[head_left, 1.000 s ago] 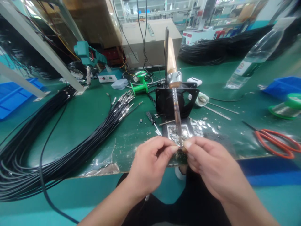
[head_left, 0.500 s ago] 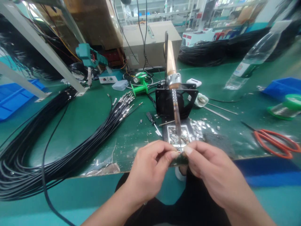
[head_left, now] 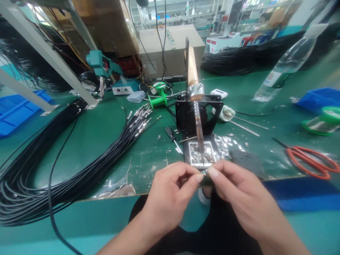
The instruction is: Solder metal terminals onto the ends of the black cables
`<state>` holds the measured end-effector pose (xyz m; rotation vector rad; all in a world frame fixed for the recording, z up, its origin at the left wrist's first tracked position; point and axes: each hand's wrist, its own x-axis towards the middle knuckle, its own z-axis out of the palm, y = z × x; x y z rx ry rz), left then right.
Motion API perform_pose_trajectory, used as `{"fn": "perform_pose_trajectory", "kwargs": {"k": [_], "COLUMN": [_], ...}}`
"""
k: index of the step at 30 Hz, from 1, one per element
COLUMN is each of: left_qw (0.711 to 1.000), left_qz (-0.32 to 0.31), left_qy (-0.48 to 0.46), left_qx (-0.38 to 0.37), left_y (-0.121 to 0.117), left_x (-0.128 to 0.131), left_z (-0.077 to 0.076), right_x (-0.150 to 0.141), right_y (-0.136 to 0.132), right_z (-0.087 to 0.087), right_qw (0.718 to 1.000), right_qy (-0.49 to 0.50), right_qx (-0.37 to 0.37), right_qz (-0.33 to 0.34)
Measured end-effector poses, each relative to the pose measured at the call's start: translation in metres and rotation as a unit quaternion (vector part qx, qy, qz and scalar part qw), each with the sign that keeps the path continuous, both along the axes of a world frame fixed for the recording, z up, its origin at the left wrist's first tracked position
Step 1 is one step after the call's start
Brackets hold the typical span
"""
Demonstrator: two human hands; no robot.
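Because the metal piece [head_left: 204,172] is so small, you seem to hold it only by fingertips, just over the near edge of the green table [head_left: 148,159]. Your left hand [head_left: 168,194] pinches with thumb and forefinger from one side, and your right hand [head_left: 237,189] does the same from the other, probably so that the piece does not turn. What exactly each finger presses is too small to tell.

Just beyond your fingers, the soldering iron [head_left: 197,106] slopes down toward you. Its tip is near the piece; whether they touch, I cannot tell. It seems to be fixed this way so that no hand needs to carry it. Under its tip, the tray [head_left: 196,164] holds metal bits, perhaps placed there to catch what falls.

To the right of the tray lie loose metal tabs [head_left: 224,144], and to the left a screwdriver [head_left: 169,133], both within easy reach. The bundle of black cables [head_left: 111,157] curves farther left, its metal-tipped ends turned inward, perhaps for easy picking. Behind the tray stands a black fan [head_left: 186,115], maybe for the smoke, and behind this a cardboard box [head_left: 180,58].
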<state>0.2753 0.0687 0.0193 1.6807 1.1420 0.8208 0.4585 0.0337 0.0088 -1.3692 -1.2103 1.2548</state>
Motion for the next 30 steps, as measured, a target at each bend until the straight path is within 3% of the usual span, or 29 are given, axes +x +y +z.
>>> {"fn": "perform_pose_trajectory", "kwargs": {"k": [10, 30], "left_qw": [0.993, 0.993], "left_qz": [0.021, 0.035], "left_qy": [-0.043, -0.041], "left_qx": [-0.106, -0.106], "left_y": [0.005, 0.012], "left_x": [0.003, 0.006], "left_z": [0.005, 0.013], "right_x": [-0.01, -0.01], "right_y": [0.006, 0.017], "right_z": [0.015, 0.011], "right_qw": [0.998, 0.997], "right_qy": [0.0, 0.006], "right_qx": [-0.041, -0.029], "right_qz": [-0.052, -0.069]}}
